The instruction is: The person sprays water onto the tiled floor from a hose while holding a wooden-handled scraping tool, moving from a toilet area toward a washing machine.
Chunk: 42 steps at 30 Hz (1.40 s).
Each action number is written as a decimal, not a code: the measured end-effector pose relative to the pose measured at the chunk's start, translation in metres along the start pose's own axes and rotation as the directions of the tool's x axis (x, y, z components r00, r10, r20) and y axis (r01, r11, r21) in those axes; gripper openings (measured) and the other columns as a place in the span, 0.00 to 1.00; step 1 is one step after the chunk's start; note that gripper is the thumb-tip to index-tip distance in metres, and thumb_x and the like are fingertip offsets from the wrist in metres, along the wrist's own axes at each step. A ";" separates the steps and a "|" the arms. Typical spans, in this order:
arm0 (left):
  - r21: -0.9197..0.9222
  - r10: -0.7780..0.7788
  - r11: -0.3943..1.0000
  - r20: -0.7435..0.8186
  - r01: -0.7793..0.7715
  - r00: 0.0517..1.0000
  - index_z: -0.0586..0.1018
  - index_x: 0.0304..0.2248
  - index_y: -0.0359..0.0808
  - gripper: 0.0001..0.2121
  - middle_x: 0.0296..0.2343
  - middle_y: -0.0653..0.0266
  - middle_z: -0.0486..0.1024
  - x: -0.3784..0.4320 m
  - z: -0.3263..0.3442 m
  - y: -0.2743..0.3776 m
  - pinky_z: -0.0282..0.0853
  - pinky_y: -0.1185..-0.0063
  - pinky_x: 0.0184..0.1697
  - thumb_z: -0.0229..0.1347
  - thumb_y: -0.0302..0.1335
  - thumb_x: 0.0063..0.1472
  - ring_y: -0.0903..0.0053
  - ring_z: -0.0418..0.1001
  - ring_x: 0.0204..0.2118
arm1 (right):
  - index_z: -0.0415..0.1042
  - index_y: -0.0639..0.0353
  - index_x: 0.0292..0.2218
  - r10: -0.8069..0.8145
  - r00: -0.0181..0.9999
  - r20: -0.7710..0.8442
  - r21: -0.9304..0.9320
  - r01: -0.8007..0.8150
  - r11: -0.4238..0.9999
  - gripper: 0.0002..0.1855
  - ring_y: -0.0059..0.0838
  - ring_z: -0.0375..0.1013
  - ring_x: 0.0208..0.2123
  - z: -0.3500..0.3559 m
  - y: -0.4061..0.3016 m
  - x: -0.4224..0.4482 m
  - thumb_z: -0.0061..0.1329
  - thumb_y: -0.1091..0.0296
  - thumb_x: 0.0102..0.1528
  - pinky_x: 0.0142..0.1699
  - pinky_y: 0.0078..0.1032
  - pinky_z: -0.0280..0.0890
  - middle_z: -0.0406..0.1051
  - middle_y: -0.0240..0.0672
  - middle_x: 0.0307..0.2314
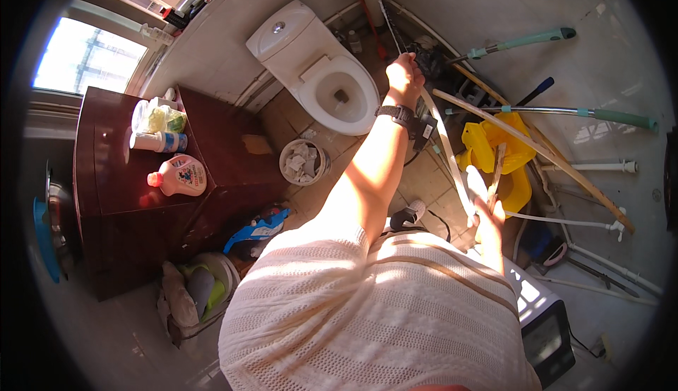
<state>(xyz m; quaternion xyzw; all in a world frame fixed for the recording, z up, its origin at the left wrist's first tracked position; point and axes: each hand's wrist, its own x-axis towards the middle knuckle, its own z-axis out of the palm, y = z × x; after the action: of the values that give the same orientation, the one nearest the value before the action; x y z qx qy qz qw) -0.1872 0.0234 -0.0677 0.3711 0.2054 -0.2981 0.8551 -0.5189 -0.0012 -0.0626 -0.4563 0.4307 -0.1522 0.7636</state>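
My left hand (405, 76), with a dark watch (397, 114) on its wrist, is reaching forward beside the toilet, its fingers closed around a pale, narrow strip or hose (444, 134). From there the strip slants down to my right hand (489, 217), whose fingers are closed near its lower end. A flat wooden stick (497, 175) rises from that same hand. Beside it is a white rounded object (474, 180); whether I hold it is unclear. A thin white hose (561, 221) leads from a wall tap (616, 228) towards my right hand.
A white toilet (339, 92) and a paper-filled bin (304, 162) stand ahead. Yellow mop bucket (500, 142), wooden pole (535, 147) and green-handled poles (551, 111) crowd the right wall. A dark red cabinet (143, 179) with a pink bottle (183, 175) is left.
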 end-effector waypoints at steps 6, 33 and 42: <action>-0.042 -0.061 0.997 0.055 0.063 0.997 0.63 0.17 0.38 0.08 0.09 0.76 0.48 0.004 0.016 0.003 0.43 0.86 0.10 0.40 0.25 0.52 0.86 0.44 0.09 | 0.58 0.62 0.35 -0.075 0.991 -0.115 -0.068 0.067 0.995 0.18 0.15 0.54 0.12 0.012 -0.017 -0.007 0.49 0.68 0.43 0.15 0.13 0.52 0.59 0.27 0.17; -0.195 -0.140 0.970 0.053 0.148 0.989 0.60 0.15 0.41 0.09 0.09 0.75 0.49 0.011 0.030 -0.019 0.42 0.85 0.11 0.41 0.25 0.52 0.85 0.45 0.09 | 0.58 0.63 0.41 -0.006 0.982 -0.187 -0.182 -0.029 0.983 0.18 0.16 0.61 0.27 0.010 -0.038 -0.019 0.41 0.73 0.46 0.30 0.12 0.56 0.62 0.30 0.28; -0.135 -0.123 0.982 0.084 0.134 0.989 0.60 0.15 0.40 0.09 0.09 0.75 0.51 0.010 0.024 -0.020 0.44 0.86 0.11 0.42 0.25 0.51 0.85 0.47 0.09 | 0.59 0.64 0.38 -0.116 0.972 -0.204 -0.007 0.116 0.993 0.18 0.16 0.58 0.15 0.011 -0.026 -0.014 0.45 0.74 0.44 0.16 0.14 0.53 0.62 0.30 0.22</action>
<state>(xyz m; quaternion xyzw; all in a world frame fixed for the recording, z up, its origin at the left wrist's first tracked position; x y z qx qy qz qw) -0.1903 -0.0091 -0.0682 0.2842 0.2170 -0.3514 0.8652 -0.5139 -0.0007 -0.0315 -0.4609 0.4789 -0.2435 0.7064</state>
